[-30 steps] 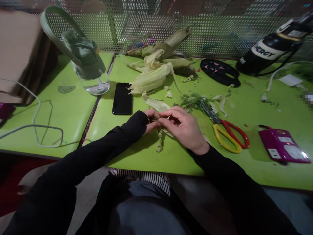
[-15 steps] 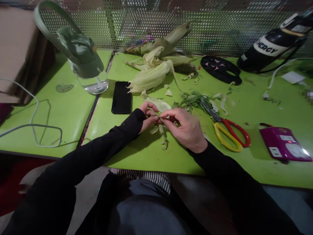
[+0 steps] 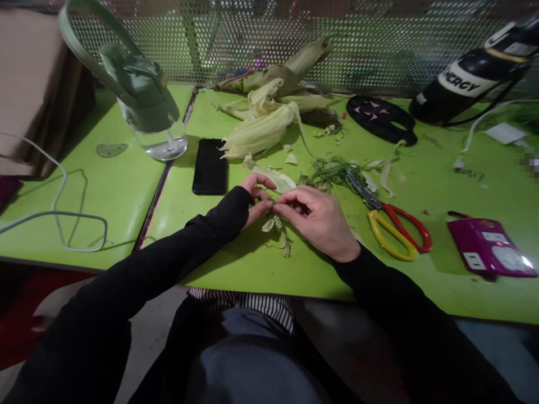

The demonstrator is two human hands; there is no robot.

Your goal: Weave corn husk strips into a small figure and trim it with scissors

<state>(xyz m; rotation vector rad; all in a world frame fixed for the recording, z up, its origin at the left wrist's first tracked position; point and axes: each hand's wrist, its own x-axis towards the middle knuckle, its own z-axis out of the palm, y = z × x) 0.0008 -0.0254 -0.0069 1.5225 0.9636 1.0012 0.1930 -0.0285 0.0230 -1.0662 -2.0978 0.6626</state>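
Observation:
A thin braided strip of green plant material [image 3: 278, 224] hangs below my fingertips, its frayed lower end near the table. My left hand [image 3: 256, 203] pinches its upper end between thumb and fingers. Right beside it, my right hand [image 3: 322, 221] pinches the same strip, and the two sets of fingertips almost meet. The fingers partly hide the pinched part. Just behind the hands lies a pale piece of corn husk [image 3: 285, 182]. To the right rear is a tangle of green strips [image 3: 326, 173], with the blades of red-and-yellow-handled scissors [image 3: 376, 205] against it.
Corn husks [image 3: 261, 132] are piled at the back by a perforated screen [image 3: 357, 45]. A phone [image 3: 209, 167] and a green water bottle [image 3: 154, 106] stand left. Rightward are a black palette-shaped object [image 3: 381, 119], a black bottle [image 3: 450, 84] and a purple device [image 3: 490, 247].
My fingertips have shifted slightly along the strip and drawn closer together, with the braid's end moving a little to the right. Everything else lies as before.

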